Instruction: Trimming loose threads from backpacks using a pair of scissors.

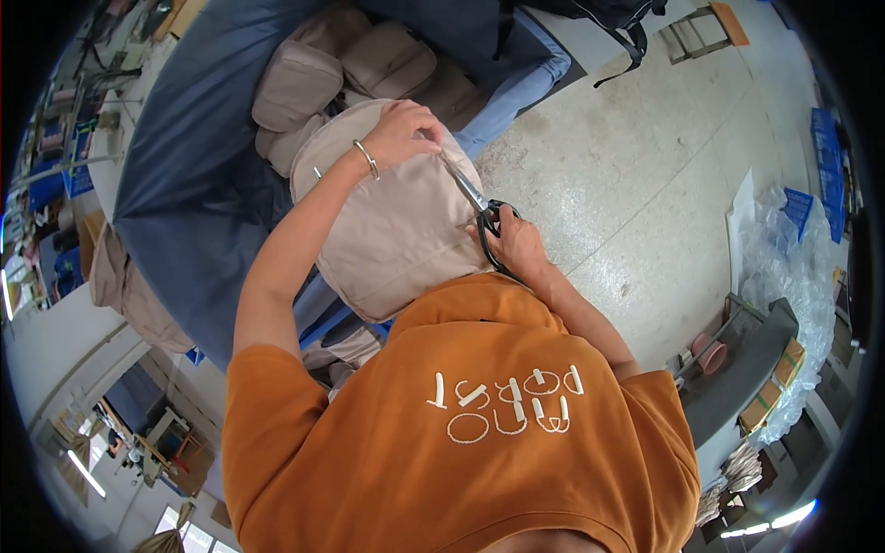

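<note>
A beige fabric bag (396, 230) with a rounded outline lies in front of my body, against the front of my orange top. My right hand (518, 247) is closed around the black handles of a pair of scissors (470, 192) at the bag's right side. Their metal blades point up and left over the bag, toward my left fingertips. My left hand (408, 134) rests over the bag's far part, its fingers curled in a pinch near the blade tips. What they pinch is too small to make out.
Just beyond is a large bin lined with blue fabric (198, 147), holding several beige bags (300, 85). A black bag (613, 14) lies on a surface at the far right. Right of me are a grey-padded seat (751, 369), clear plastic sheeting (784, 249) and a pink bucket (708, 353).
</note>
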{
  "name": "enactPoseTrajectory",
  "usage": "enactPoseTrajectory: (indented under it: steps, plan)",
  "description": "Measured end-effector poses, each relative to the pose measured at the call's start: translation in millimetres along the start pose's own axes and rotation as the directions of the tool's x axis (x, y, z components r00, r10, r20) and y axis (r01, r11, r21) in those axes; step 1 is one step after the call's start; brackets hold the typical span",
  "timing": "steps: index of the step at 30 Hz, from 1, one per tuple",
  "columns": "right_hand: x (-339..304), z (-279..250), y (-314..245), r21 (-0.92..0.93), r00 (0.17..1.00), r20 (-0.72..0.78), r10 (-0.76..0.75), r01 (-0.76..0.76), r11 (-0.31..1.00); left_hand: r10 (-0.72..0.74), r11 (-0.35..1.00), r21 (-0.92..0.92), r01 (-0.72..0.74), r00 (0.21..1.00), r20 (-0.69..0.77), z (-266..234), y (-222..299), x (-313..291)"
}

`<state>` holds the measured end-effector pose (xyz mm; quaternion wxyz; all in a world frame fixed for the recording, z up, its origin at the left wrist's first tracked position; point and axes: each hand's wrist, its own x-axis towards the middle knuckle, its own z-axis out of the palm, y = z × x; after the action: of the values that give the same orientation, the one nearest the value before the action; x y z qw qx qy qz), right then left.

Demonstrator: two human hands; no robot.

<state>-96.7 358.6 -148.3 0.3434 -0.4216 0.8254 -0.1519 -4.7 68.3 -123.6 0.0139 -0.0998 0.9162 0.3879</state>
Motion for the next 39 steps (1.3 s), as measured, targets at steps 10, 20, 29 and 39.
enactPoseTrajectory:
  steps: [10, 20, 29, 39]
  plan:
    - [-3.8, 6.2, -8.8, -0.006, 0.985, -0.160, -0.068, 0.068, 0.998, 0.024, 0.999, -0.038, -0.024, 1.000, 0.000, 2.8, -0.6, 0.9]
    - [6.2, -0.9, -16.0, -0.064, 0.995, -0.098, -0.022, 0.016, 0.998, 0.018, 0.998, -0.066, -0.012, 0.996, 0.085, -0.5, -7.2, 5.6]
    - [4.5, -2.1, -17.8, -0.027, 0.996, -0.091, 0.019, -0.022, 0.999, -0.165, 0.986, 0.080, 0.146, 0.930, 0.329, -35.7, -42.5, 28.4]
    - [29.4, -13.3, -35.8, -0.035, 0.989, -0.116, -0.094, 0.091, 0.995, -0.089, 0.953, -0.261, 0.155, 0.964, 0.251, -33.8, -47.0, 19.1]
